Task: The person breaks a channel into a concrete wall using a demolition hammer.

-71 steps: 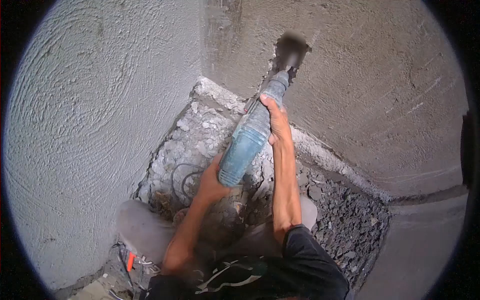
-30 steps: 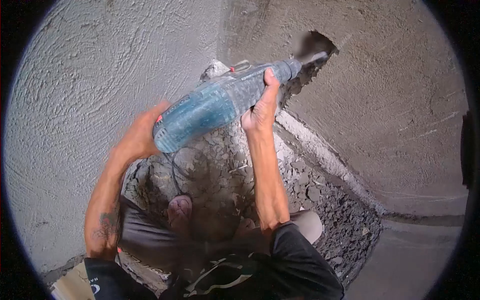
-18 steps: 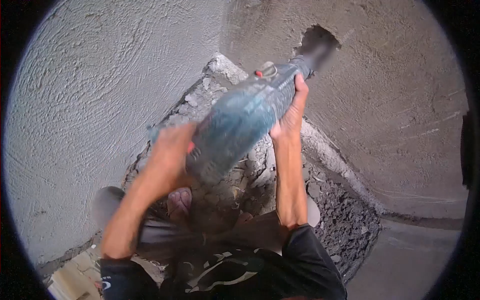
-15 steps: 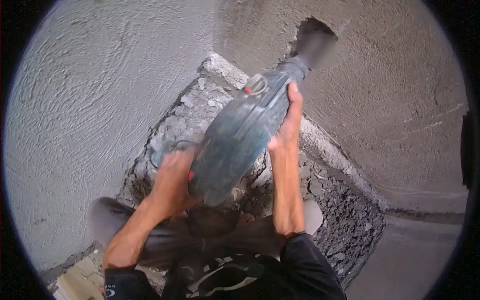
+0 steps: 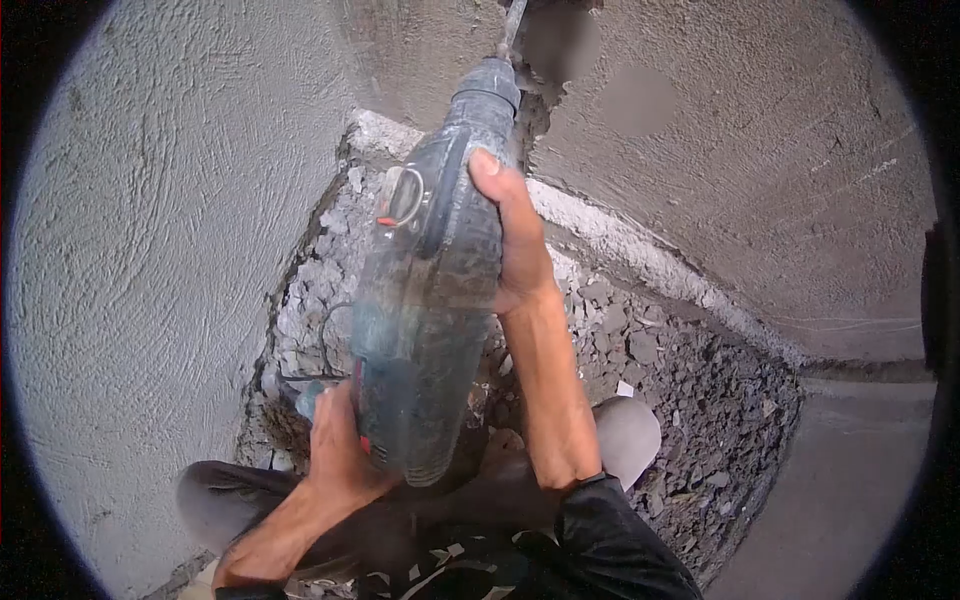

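A large dusty blue-green power hammer (image 5: pixel 425 300) points up and slightly right, away from my body. My left hand (image 5: pixel 340 445) is closed round its rear end at the lower left, with the fingers partly hidden. Along the right side of its body my right hand (image 5: pixel 515 225) grips, thumb on top near the front collar. A metal bit (image 5: pixel 514 28) sticks out of the front, beside a dark hole (image 5: pixel 560 40) broken into the brown wall. The bit's tip is out of view.
A rough grey plastered wall (image 5: pixel 170 250) rises on the left, a brown one (image 5: pixel 720 150) on the right. Broken rubble (image 5: pixel 690 410) covers the ground between them. A whitish ledge (image 5: pixel 640 250) runs along the right wall's foot. My bent knees flank the tool.
The hammer has swung from a rightward slant to a more upright line, and its body sits lower left in view. Both hands moved with it. The bit now shows clearly.
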Motion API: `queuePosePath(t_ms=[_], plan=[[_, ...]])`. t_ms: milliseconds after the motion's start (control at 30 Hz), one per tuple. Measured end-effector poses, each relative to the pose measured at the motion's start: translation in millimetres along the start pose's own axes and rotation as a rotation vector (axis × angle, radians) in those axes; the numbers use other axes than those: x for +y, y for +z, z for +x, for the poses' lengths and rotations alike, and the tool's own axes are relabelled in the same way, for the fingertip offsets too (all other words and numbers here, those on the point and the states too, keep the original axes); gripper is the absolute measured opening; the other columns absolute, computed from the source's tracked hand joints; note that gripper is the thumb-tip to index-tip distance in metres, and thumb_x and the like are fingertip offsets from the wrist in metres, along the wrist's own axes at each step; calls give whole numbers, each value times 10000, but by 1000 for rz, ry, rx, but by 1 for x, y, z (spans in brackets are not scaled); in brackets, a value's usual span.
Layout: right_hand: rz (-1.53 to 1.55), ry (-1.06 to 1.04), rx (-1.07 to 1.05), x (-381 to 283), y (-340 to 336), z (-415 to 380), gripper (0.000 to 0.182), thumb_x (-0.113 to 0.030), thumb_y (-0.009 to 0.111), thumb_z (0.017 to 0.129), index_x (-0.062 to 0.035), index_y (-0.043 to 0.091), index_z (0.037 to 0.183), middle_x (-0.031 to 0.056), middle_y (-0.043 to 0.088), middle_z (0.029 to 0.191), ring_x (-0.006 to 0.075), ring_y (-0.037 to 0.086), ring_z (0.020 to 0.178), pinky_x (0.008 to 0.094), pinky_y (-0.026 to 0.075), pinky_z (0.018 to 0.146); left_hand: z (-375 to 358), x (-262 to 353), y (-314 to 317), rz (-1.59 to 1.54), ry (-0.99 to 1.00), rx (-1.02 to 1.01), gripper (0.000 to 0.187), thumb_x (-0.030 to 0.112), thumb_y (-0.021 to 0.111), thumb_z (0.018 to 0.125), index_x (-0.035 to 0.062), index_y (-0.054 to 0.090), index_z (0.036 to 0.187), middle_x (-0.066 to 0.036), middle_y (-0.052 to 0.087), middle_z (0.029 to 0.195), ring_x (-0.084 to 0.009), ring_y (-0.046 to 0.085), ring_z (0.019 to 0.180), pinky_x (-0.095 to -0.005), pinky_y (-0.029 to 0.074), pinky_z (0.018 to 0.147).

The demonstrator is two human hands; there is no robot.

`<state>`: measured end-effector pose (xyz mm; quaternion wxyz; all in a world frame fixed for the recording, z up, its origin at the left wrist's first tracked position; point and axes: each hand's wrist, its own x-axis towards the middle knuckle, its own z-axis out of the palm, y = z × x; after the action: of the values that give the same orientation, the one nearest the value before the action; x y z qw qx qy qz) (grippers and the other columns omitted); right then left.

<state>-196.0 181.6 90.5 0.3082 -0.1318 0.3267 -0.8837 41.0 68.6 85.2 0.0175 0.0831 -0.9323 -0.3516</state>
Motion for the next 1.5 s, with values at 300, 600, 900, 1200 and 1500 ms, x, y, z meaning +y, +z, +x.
queuePosePath(t_ms=[300, 600, 900, 1200, 1500], plan=[[33, 10, 109, -13, -18, -3, 439, -366, 677, 853, -11, 608, 1102, 104, 679, 914, 181, 680, 762, 339, 584, 707, 0, 10, 49, -99, -24, 79, 844, 195, 872, 561, -25, 442, 1253, -219, 542, 1065, -415, 515, 987, -487, 421, 835], [-223, 82, 152, -3, -69, -3, 528, -344, 730, 770, 1, 603, 1148, 101, 663, 943, 190, 661, 788, 343, 561, 714, 14, -26, 136, -259, -17, 115, 916, 238, 878, 628, -66, 370, 1327, -248, 493, 1151, -445, 470, 1064, -510, 399, 907], [-396, 105, 228, -26, -73, -14, 668, -339, 772, 717, 9, 557, 1244, 115, 638, 1014, 220, 639, 894, 367, 535, 805, 17, -17, 214, -498, -88, 184, 884, 225, 863, 668, -59, 372, 1347, -261, 486, 1210, -451, 467, 1113, -511, 409, 938], [-484, 109, 230, -31, -77, 0, 670, -357, 776, 714, -9, 545, 1238, 114, 625, 995, 224, 630, 899, 371, 522, 816, 45, -18, 212, -575, -85, 237, 728, 169, 872, 740, 6, 437, 1301, -134, 645, 1143, -245, 648, 1055, -378, 511, 907], [-351, 67, 155, -25, -52, 19, 525, -322, 751, 781, 13, 553, 1133, 120, 635, 905, 209, 659, 791, 342, 550, 695, 56, 5, 119, -560, 34, 257, 732, 182, 906, 695, 23, 466, 1257, -116, 664, 1092, -210, 669, 960, -353, 535, 833]])
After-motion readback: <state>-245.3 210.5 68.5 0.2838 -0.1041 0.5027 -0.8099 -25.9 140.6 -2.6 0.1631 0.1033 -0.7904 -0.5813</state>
